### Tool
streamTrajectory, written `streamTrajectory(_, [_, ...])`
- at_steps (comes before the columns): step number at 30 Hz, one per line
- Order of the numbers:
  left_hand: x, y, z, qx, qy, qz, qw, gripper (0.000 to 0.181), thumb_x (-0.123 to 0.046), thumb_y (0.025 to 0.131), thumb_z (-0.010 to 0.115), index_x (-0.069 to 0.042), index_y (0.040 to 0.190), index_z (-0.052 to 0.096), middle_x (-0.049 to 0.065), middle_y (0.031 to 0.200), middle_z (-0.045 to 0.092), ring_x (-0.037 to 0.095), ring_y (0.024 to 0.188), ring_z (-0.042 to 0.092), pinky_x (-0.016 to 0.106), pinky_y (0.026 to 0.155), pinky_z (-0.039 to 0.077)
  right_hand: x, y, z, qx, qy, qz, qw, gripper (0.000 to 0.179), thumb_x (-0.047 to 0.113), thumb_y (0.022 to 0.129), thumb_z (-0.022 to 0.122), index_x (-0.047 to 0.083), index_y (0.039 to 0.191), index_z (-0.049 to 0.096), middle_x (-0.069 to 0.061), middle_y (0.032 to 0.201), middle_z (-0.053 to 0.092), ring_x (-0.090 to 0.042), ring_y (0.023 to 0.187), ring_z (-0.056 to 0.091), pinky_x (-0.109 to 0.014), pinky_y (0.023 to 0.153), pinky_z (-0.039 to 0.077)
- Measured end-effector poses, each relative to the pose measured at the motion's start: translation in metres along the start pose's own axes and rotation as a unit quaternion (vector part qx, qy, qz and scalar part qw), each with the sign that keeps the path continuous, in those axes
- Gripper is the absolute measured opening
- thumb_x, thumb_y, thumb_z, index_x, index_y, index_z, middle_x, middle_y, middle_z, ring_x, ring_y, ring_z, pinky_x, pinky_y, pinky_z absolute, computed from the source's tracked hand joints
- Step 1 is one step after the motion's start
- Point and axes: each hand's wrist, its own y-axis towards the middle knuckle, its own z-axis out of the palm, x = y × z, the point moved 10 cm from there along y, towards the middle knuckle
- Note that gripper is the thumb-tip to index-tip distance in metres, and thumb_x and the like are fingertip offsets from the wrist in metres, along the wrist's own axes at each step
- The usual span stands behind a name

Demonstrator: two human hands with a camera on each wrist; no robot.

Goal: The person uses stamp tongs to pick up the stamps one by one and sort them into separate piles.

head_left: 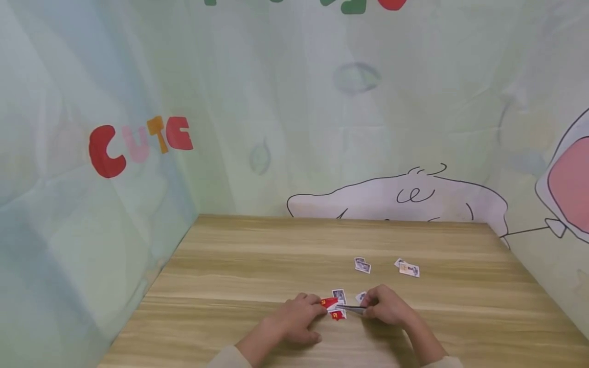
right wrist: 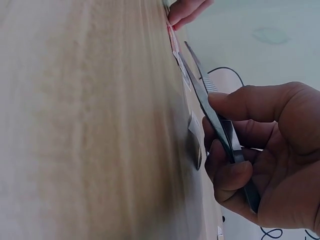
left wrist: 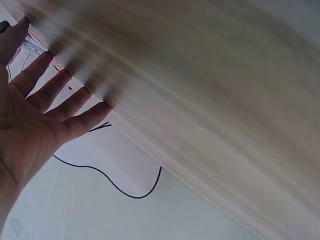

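My right hand [head_left: 385, 305] grips a pair of metal tweezers [right wrist: 215, 117] between thumb and fingers. In the right wrist view the tweezers' tips stand apart, near the small paper pieces. These look like stamps: a red stamp with a yellow emblem [head_left: 329, 302], a second red piece [head_left: 338, 315] below it, and a dark picture stamp [head_left: 339, 294] behind. My left hand [head_left: 296, 318] rests its fingertips on the table, fingers fairly straight and spread, at the left edge of the red stamp. Whether the tips touch the stamp's paper cannot be told.
Another small stamp [head_left: 360, 297] lies beside my right fingers. Farther back are two overlapping grey stamps [head_left: 363, 267] and, to their right, a pair with a cream one on top [head_left: 409, 269]. The wooden table [head_left: 257, 250] ends at printed cloth walls [head_left: 239, 128].
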Motion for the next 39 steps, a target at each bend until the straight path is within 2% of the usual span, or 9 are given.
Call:
streamTrajectory(8, [-0.001, 0.001, 0.001, 0.009, 0.002, 0.003, 1.0, 0.056, -0.041, 0.076, 0.071, -0.023, 0.127, 0.057, 0.0, 0.126, 0.049, 0.019, 0.114, 0.044, 0.04, 0.084, 0.046, -0.004, -0.002, -0.008, -0.017, -0.011, 0.005, 0.9998, 0.012, -0.001, 0.068, 0.07, -0.003, 0.079, 0.065, 0.0, 0.07, 0.057, -0.017, 0.065, 0.049, -0.03, 0.059, 0.042])
streamTrajectory(12, [0.0, 0.002, 0.003, 0.011, 0.009, -0.001, 0.9999, 0.055, -0.042, 0.075, 0.071, -0.025, 0.126, 0.058, -0.001, 0.124, 0.048, 0.018, 0.111, 0.044, 0.038, 0.082, 0.046, -0.003, -0.001, -0.006, -0.009, -0.003, 0.007, 0.9999, 0.012, 0.0, 0.069, 0.071, -0.003, 0.078, 0.065, 0.0, 0.07, 0.057, -0.016, 0.064, 0.049, -0.029, 0.058, 0.042])
streamTrajectory(25, [-0.002, 0.002, 0.004, 0.007, 0.011, 0.006, 0.9999, 0.055, -0.041, 0.076, 0.071, -0.023, 0.127, 0.059, -0.001, 0.124, 0.048, 0.018, 0.11, 0.044, 0.035, 0.084, 0.046, -0.001, 0.005, 0.001, 0.011, -0.002, -0.01, 0.9999, 0.01, -0.003, 0.068, 0.067, -0.003, 0.078, 0.065, 0.0, 0.069, 0.057, -0.017, 0.064, 0.049, -0.029, 0.058, 0.041])
streamTrajectory(32, [-0.002, 0.003, 0.003, 0.004, 0.013, 0.004, 0.9999, 0.054, -0.042, 0.076, 0.071, -0.024, 0.125, 0.059, -0.002, 0.123, 0.049, 0.017, 0.109, 0.045, 0.034, 0.082, 0.046, -0.001, 0.007, 0.004, 0.012, -0.023, -0.02, 0.9995, 0.009, -0.002, 0.068, 0.066, -0.001, 0.077, 0.065, 0.001, 0.069, 0.056, -0.016, 0.064, 0.048, -0.028, 0.058, 0.04])
streamTrajectory(39, [-0.001, 0.002, 0.004, 0.008, -0.002, -0.002, 1.0, 0.052, -0.039, 0.076, 0.071, -0.023, 0.124, 0.059, -0.002, 0.12, 0.048, 0.017, 0.108, 0.044, 0.035, 0.082, 0.045, -0.002, 0.005, -0.004, 0.002, -0.023, -0.022, 0.9995, 0.012, -0.002, 0.067, 0.067, -0.002, 0.079, 0.066, -0.002, 0.072, 0.06, -0.016, 0.066, 0.052, -0.029, 0.06, 0.044])
